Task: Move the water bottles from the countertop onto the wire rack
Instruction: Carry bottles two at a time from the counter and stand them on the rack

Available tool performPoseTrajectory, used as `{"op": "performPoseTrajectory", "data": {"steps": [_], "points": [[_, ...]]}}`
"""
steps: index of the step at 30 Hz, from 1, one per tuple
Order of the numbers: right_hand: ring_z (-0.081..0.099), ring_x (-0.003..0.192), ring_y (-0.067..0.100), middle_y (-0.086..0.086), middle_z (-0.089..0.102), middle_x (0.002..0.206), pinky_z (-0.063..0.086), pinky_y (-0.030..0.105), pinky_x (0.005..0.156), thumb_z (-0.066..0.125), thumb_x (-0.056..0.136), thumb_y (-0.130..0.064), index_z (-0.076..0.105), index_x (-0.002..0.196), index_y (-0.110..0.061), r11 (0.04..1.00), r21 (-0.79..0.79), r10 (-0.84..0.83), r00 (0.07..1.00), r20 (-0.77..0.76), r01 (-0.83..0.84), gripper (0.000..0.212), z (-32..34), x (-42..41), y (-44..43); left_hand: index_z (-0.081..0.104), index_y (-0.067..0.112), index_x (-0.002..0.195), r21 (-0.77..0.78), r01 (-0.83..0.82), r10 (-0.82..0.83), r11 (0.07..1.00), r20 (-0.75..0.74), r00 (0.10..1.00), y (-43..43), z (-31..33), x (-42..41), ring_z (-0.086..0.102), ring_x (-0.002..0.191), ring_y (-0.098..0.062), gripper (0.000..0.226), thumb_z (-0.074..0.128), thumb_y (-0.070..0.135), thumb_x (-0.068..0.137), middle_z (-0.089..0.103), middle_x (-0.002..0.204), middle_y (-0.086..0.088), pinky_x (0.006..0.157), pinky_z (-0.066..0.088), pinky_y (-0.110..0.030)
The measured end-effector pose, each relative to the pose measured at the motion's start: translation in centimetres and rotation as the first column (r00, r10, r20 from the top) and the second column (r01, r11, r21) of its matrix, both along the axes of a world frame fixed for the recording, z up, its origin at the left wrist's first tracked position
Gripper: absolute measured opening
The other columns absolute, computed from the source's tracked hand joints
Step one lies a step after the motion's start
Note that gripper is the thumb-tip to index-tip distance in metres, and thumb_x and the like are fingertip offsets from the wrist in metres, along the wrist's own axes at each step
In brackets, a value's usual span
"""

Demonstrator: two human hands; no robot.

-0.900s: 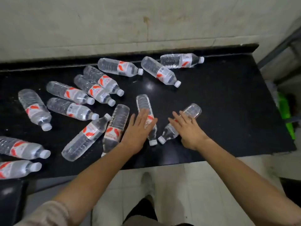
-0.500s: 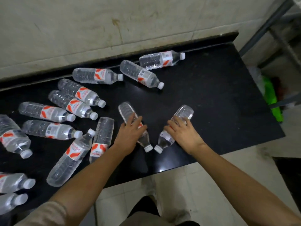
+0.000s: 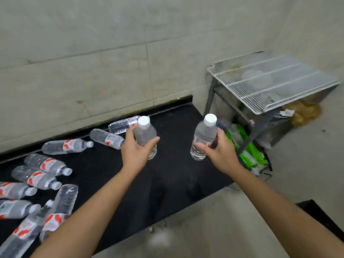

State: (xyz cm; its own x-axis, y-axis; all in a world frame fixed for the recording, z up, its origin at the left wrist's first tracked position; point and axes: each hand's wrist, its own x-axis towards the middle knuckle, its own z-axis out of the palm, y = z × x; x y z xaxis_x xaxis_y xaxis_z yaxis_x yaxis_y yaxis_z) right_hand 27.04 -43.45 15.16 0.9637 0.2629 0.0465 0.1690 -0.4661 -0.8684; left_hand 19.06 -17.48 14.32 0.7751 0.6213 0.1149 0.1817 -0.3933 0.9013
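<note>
Now you hold one water bottle in each hand, both lifted above the black countertop [image 3: 173,175]. Your left hand [image 3: 136,152] is wrapped around the body of the left bottle [image 3: 146,135], with the thumb on the right side of it and the fingers on the left side. This bottle stands nearly upright and its white cap points up and a little toward the wall. Your right hand [image 3: 219,152] is closed around the lower half of the right bottle [image 3: 203,136], which is also nearly upright with its white cap on top. The two held bottles are apart from each other and do not touch.

On the left part of the countertop many other bottles [image 3: 46,165] lie on their sides, most of them with red and white labels. Some of them touch each other near the front edge, and three lie closer to the wall [image 3: 93,75].

To the right of the countertop, beside its end, stands the wire rack [image 3: 270,84]. Its top shelf is a white grid on a grey metal frame, and no bottle is on it. Under the rack you can see some green packages [image 3: 249,153], and the rest there is too blurred to tell. Your right hand is nearer to the rack than your left hand, but both are well apart from the shelf.
</note>
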Motion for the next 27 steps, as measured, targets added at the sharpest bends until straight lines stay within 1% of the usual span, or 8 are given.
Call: {"op": "performPoseTrajectory", "data": {"steps": [3, 6, 10, 13, 16, 18, 21, 27], "points": [[0.064, 0.113, 0.006, -0.010, 0.068, 0.123, 0.052, 0.034, 0.099, 0.083, 0.080, -0.039, 0.053, 0.135, -0.022, 0.997, 0.071, -0.013, 0.999, 0.033, 0.011, 0.065, 3.1, 2.8, -7.2, 0.052, 0.030, 0.121, -0.076, 0.015, -0.005, 0.997, 0.139, 0.990, -6.7, 4.4, 3.4, 0.066, 0.108, -0.014, 0.070, 0.087, 0.052, 0.065, 0.067, 0.116, 0.005, 0.099, 0.053, -0.038], [0.067, 0.110, 0.006, -0.014, 0.071, 0.118, 0.053, 0.045, 0.099, 0.079, 0.073, -0.056, 0.053, 0.130, -0.033, 0.991, 0.126, -0.051, 0.996, 0.078, 0.041, 0.067, 5.2, 5.4, -14.1, 0.058, 0.019, 0.123, -0.158, 0.078, -0.037, 0.984, 0.247, 0.968, -13.5, 7.9, 6.6, 0.068, 0.103, -0.009, 0.064, 0.087, 0.041, 0.071, 0.070, 0.116, 0.000, 0.096, 0.055, -0.030], [0.069, 0.101, 0.001, -0.018, 0.073, 0.110, 0.056, 0.045, 0.094, 0.080, 0.079, -0.047, 0.056, 0.124, -0.040, 0.973, 0.213, -0.112, 0.989, 0.094, 0.090, 0.052, 7.5, 7.6, -21.2, 0.064, 0.033, 0.104, -0.281, 0.150, -0.064, 0.948, 0.295, 0.953, -21.2, 10.4, 10.3, 0.072, 0.099, -0.013, 0.044, 0.087, 0.046, 0.068, 0.076, 0.105, 0.004, 0.086, 0.056, -0.034], [0.068, 0.101, -0.002, -0.023, 0.071, 0.109, 0.056, 0.043, 0.093, 0.077, 0.076, -0.059, 0.054, 0.122, -0.049, 0.971, 0.207, -0.146, 0.981, 0.130, 0.117, 0.052, 8.4, 9.7, -25.4, 0.064, 0.032, 0.103, -0.352, 0.207, -0.105, 0.913, 0.289, 0.952, -25.5, 11.2, 13.4, 0.073, 0.094, -0.017, 0.036, 0.087, 0.033, 0.075, 0.077, 0.102, 0.001, 0.083, 0.055, -0.041], [0.067, 0.099, -0.004, -0.030, 0.069, 0.108, 0.057, 0.043, 0.091, 0.075, 0.073, -0.063, 0.052, 0.116, -0.059, 0.967, 0.212, -0.179, 0.971, 0.161, 0.143, 0.049, 8.7, 12.5, -28.2, 0.064, 0.027, 0.115, -0.361, 0.274, -0.163, 0.891, 0.308, 0.937, -28.5, 11.7, 16.8, 0.073, 0.099, -0.014, 0.045, 0.087, 0.030, 0.076, 0.077, 0.106, 0.002, 0.091, 0.057, -0.042], [0.067, 0.102, -0.003, -0.029, 0.069, 0.111, 0.057, 0.045, 0.091, 0.075, 0.073, -0.061, 0.053, 0.119, -0.056, 0.958, 0.234, -0.207, 0.962, 0.177, 0.163, 0.051, 8.6, 14.9, -29.7, 0.062, 0.027, 0.118, -0.373, 0.316, -0.194, 0.872, 0.329, 0.924, -29.7, 11.8, 19.6, 0.073, 0.096, -0.008, 0.048, 0.085, 0.028, 0.076, 0.078, 0.100, 0.008, 0.093, 0.058, -0.041], [0.066, 0.110, 0.004, -0.022, 0.069, 0.119, 0.055, 0.049, 0.095, 0.076, 0.076, -0.061, 0.053, 0.128, -0.047, 0.955, 0.236, -0.229, 0.951, 0.208, 0.178, 0.059, 8.5, 19.1, -31.4, 0.054, 0.021, 0.134, -0.419, 0.350, -0.199, 0.838, 0.362, 0.911, -30.8, 12.1, 24.2, 0.072, 0.104, -0.014, 0.071, 0.084, 0.033, 0.072, 0.077, 0.108, 0.003, 0.097, 0.055, -0.046], [0.067, 0.101, 0.003, -0.020, 0.069, 0.109, 0.057, 0.046, 0.089, 0.078, 0.076, -0.058, 0.052, 0.110, -0.057, 0.961, 0.134, -0.270, 0.933, 0.239, 0.243, 0.042, 10.0, 29.3, -32.6, 0.058, 0.035, 0.111, -0.383, 0.355, -0.196, 0.853, 0.395, 0.898, -32.0, 12.4, 34.3, 0.072, 0.097, -0.008, 0.051, 0.085, 0.029, 0.068, 0.073, 0.109, 0.001, 0.092, 0.058, -0.039]]}}
